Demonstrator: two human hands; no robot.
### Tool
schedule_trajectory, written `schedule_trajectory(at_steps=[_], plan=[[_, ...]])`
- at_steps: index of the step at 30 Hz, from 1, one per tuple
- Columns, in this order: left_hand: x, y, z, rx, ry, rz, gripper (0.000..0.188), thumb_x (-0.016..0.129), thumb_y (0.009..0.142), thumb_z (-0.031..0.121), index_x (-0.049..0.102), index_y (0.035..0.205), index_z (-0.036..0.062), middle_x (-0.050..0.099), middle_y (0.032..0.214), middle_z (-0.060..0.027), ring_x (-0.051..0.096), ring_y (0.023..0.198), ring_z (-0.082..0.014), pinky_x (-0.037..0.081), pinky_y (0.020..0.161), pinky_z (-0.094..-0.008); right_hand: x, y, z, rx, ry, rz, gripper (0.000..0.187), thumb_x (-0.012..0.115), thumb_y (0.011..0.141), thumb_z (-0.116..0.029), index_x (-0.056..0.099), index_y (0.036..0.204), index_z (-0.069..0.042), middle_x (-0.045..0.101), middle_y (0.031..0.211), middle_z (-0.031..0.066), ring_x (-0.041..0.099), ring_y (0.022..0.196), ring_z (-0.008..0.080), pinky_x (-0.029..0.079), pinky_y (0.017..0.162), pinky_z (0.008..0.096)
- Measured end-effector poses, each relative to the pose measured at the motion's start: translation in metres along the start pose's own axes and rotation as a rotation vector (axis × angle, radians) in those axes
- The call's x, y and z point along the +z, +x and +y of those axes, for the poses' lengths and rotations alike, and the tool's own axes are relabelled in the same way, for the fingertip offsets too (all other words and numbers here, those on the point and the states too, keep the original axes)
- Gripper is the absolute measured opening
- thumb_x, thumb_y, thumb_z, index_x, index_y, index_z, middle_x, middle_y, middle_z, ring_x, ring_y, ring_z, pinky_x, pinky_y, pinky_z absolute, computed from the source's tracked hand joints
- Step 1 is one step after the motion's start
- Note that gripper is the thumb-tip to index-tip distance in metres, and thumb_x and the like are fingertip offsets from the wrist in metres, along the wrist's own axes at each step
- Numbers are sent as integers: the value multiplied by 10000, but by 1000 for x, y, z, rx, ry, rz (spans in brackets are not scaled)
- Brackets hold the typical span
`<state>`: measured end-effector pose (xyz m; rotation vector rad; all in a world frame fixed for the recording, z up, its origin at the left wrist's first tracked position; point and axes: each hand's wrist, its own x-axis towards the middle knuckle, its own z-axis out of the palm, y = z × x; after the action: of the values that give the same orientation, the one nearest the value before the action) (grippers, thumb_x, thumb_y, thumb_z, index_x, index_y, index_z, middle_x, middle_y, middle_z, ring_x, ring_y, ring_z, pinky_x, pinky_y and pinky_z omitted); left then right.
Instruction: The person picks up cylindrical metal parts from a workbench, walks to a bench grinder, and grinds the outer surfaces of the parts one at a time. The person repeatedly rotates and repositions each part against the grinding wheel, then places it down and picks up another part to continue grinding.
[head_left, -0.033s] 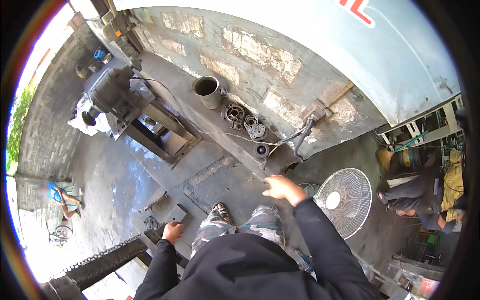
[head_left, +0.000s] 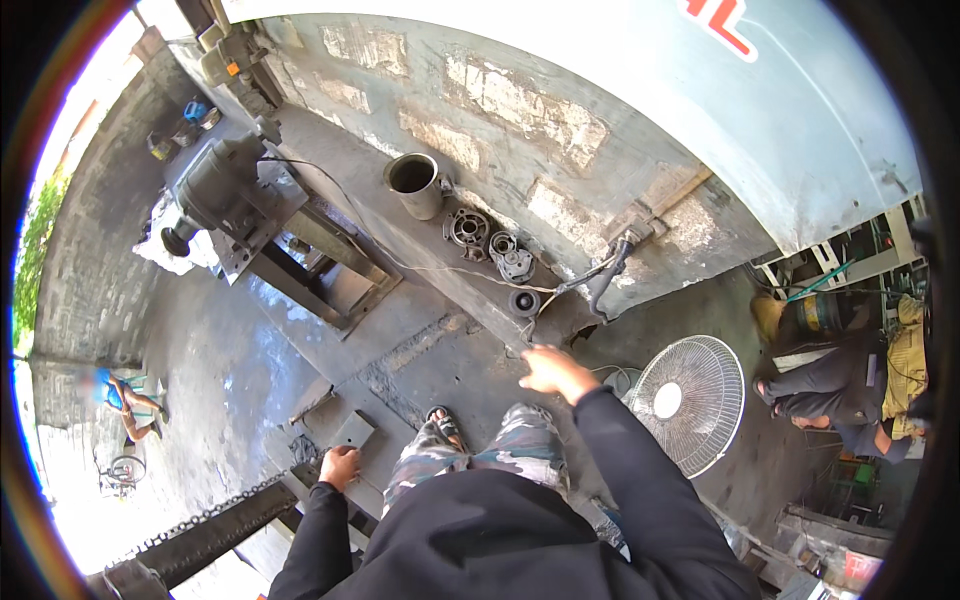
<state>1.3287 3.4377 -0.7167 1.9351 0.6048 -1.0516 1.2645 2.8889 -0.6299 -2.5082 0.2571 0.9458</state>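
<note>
A dark, squat round part (head_left: 523, 302), ringed about its centre, lies just right of mid-frame. Below it, the right hand's (head_left: 556, 374) fingers are loosely parted, visibly empty. Lower left, the left hand (head_left: 341, 467) curls, contents unclear.

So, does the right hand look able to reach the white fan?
Probably yes: the right hand looks empty, and nothing visible blocks the way to the white fan at its right, though depth is unclear.

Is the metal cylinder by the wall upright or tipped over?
Upright: the metal cylinder stands on the ledge, its open mouth facing up.
</note>
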Motion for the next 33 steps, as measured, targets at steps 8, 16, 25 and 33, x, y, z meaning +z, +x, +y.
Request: schedule_trajectory(at_steps=[8, 16, 25, 33], plan=[[-120, 5, -9, -40, 43, 162, 203, 630, 930, 194, 674, 1071, 56, 631, 800, -37, 591, 586, -155, 450, 489, -303, 5, 144, -13, 472, -55, 666, 585, 716, 853, -159, 515, 1372, 21, 532, 1353, 224, 554, 1267, 398, 497, 1074, 452], [-110, -23, 4, -168, -52, 233, 310, 674, 927, 227, 704, 1168, 35, 696, 902, -67, 692, 679, -221, 570, 610, -361, -22, 160, 5, 572, -121, 520, 761, 879, 721, -260, 456, 1321, -59, 553, 1221, 186, 619, 1130, 364, 542, 938, 485], [-121, 39, 75, 51, 226, 86, 336, 680, 915, 237, 729, 1031, -75, 745, 837, -149, 721, 756, -262, 577, 707, -388, -12, 173, 4, 616, 56, 423, 734, 918, 719, -268, 511, 1282, -31, 610, 1279, 207, 684, 1141, 381, 586, 951, 463], [-159, 60, 185, 284, 88, -24, 391, 651, 984, 252, 689, 1253, -29, 755, 1029, -106, 731, 861, -184, 581, 730, -331, 2, 135, -109, 390, 137, 388, 898, 955, 675, -350, 530, 1389, -9, 605, 1369, 234, 641, 1230, 413, 537, 1033, 478]])
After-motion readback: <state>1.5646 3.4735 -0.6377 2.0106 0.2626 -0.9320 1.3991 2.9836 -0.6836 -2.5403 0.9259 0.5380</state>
